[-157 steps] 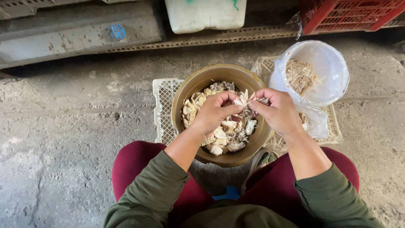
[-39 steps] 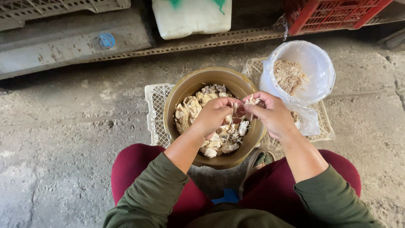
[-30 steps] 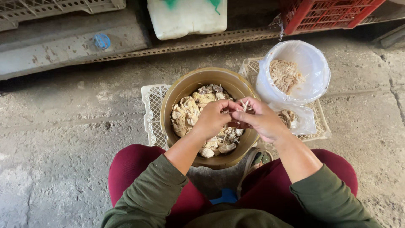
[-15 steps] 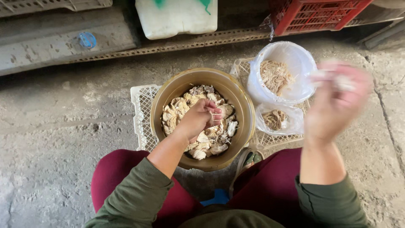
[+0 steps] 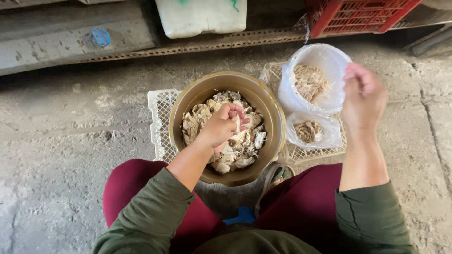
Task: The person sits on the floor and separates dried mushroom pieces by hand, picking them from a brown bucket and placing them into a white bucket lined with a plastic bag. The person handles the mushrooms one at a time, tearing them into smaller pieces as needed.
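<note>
Round brass-coloured bowl (image 5: 275,122), papery husks (image 5: 245,141)

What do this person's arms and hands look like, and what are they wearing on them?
Both hands, the left hand and the right hand, are bare: no gloves, and no rings or watch that I can make out. The olive-green long sleeves are pushed up towards the elbows, leaving the forearms uncovered. The cloth looks soft and creased, with a seam on the right cuff.

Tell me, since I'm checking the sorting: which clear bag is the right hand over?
The larger, upright open bag; the right hand hovers at its rim, not the smaller bag nearer the knees.
</note>
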